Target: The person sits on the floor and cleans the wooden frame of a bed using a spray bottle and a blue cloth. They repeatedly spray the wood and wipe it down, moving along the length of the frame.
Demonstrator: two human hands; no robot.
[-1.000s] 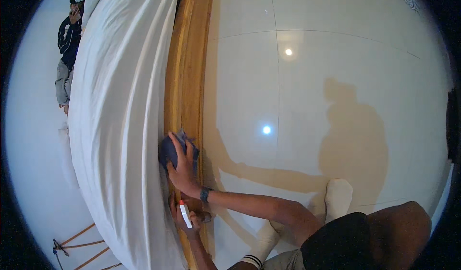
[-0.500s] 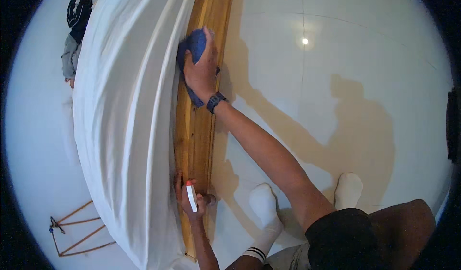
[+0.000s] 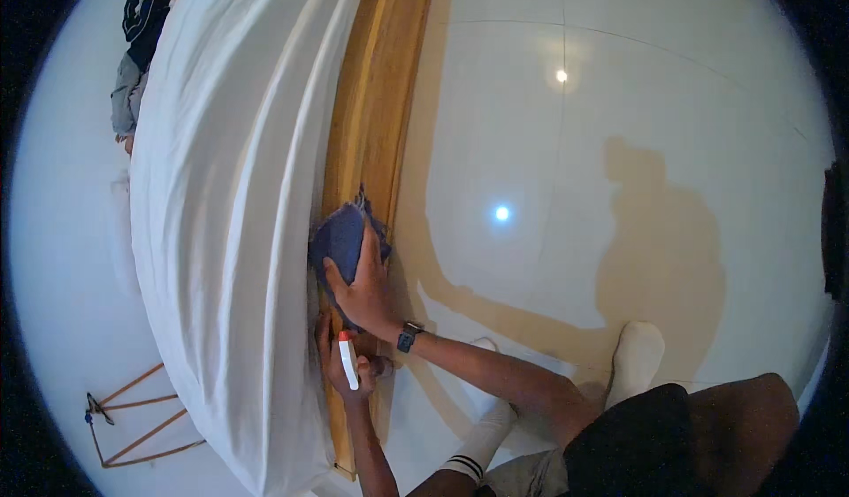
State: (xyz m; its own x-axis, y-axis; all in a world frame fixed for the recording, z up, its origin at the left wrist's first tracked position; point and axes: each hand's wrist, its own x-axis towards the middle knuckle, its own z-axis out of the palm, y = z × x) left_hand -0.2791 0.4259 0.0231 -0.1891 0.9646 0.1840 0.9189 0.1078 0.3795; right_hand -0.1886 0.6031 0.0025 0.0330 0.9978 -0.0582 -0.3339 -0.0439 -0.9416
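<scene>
A long wooden rail (image 3: 382,81), like the side of a bed frame, runs beside a white sheet (image 3: 230,205) that hangs in folds. My right hand (image 3: 364,295), with a dark watch (image 3: 409,336) on its wrist, presses a blue cloth (image 3: 339,240) onto the rail. Its fingers and thumb are spread over the cloth and grip it. Close below, my left hand (image 3: 338,371) is wrapped round a spray bottle (image 3: 348,361) with a white trigger head and a red tip. Most of the bottle's body is hidden by the hand.
Glossy white floor tiles (image 3: 504,126) lie to the right, with my shadow across them. My feet in white socks (image 3: 635,360) stand there. Beyond the sheet are a brown-barred rack (image 3: 141,404) and another person (image 3: 141,46).
My right hand has slid the blue cloth along the rail toward me, close to my left hand. The left hand with the spray bottle has stayed nearly in place.
</scene>
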